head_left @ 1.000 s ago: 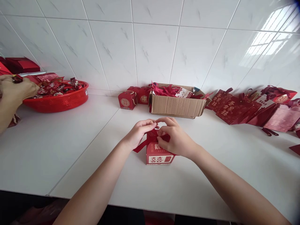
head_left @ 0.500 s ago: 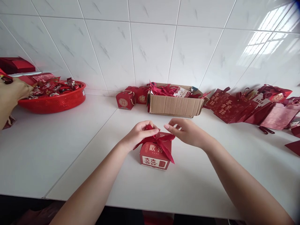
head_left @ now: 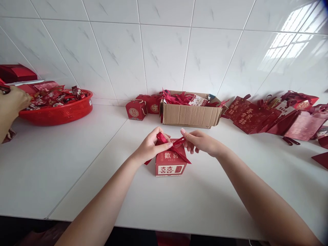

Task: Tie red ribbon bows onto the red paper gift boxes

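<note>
A small red gift box (head_left: 170, 164) with white characters stands on the white counter (head_left: 205, 201) in front of me. A red ribbon (head_left: 179, 150) lies across its top, with one tail hanging down the right front. My left hand (head_left: 151, 147) pinches a loop of this ribbon at the box's top left. My right hand (head_left: 201, 141) pinches the ribbon's other end just above the box's top right corner.
A cardboard box (head_left: 191, 114) of red ribbons stands at the wall, with two small red boxes (head_left: 139, 108) to its left. Red gift bags (head_left: 276, 118) lie at the right. Another person's hand (head_left: 11, 104) reaches by a red basket (head_left: 57, 111) of sweets at the left.
My right hand came back in from the right and took the ribbon end at the box top. My left hand kept its hold on the loop. The box shifted slightly.
</note>
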`<action>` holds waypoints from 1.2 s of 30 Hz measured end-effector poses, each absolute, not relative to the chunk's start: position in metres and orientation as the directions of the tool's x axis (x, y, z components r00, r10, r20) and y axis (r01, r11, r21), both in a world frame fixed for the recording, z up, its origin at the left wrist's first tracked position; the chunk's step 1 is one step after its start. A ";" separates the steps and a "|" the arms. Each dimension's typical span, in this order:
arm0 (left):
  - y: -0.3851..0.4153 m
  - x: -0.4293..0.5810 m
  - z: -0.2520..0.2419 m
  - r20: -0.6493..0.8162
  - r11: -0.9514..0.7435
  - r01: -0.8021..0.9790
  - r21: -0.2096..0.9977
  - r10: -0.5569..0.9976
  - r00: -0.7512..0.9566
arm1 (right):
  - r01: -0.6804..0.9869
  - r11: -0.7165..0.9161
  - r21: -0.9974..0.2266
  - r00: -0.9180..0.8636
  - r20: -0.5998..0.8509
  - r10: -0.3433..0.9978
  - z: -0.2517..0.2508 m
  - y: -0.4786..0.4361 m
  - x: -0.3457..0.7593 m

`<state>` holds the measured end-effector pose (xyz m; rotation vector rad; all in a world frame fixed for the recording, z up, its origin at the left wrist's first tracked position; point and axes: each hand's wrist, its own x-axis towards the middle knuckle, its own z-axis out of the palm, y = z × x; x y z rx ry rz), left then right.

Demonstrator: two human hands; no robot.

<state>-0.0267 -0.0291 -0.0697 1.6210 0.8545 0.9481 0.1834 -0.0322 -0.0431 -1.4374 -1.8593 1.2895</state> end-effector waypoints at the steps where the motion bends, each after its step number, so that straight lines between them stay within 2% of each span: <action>1: -0.029 -0.026 -0.071 0.170 -0.222 0.082 0.972 0.894 0.416 | 0.484 0.000 -0.875 -0.335 -0.185 0.924 -0.046 -0.031 0.182; 5: -0.025 -0.026 -0.075 0.133 -0.184 0.110 0.977 0.923 0.361 | 0.354 0.053 -0.934 -0.287 -0.054 0.957 -0.055 -0.029 0.178; 7: -0.022 -0.026 -0.078 0.118 -0.154 0.080 0.985 0.932 0.344 | 0.295 0.120 -0.948 -0.336 0.014 0.942 -0.057 -0.028 0.178; 13: -0.018 -0.026 -0.082 0.133 -0.152 0.039 0.988 0.941 0.311 | 0.218 0.194 -0.956 -0.449 0.078 0.890 -0.064 -0.019 0.181; 18: -0.017 -0.026 -0.083 0.111 -0.125 0.027 0.992 0.948 0.299 | 0.297 0.246 -0.922 -0.372 0.126 0.920 -0.069 -0.014 0.179; 24: -0.012 -0.025 -0.085 0.135 -0.154 0.043 0.987 0.946 0.294 | 0.310 0.182 -0.933 -0.263 0.100 0.960 -0.073 -0.014 0.175; 36: -0.014 -0.025 -0.081 0.145 -0.175 0.075 0.982 0.941 0.305 | 0.225 0.114 -0.968 -0.243 0.058 0.968 -0.077 -0.010 0.175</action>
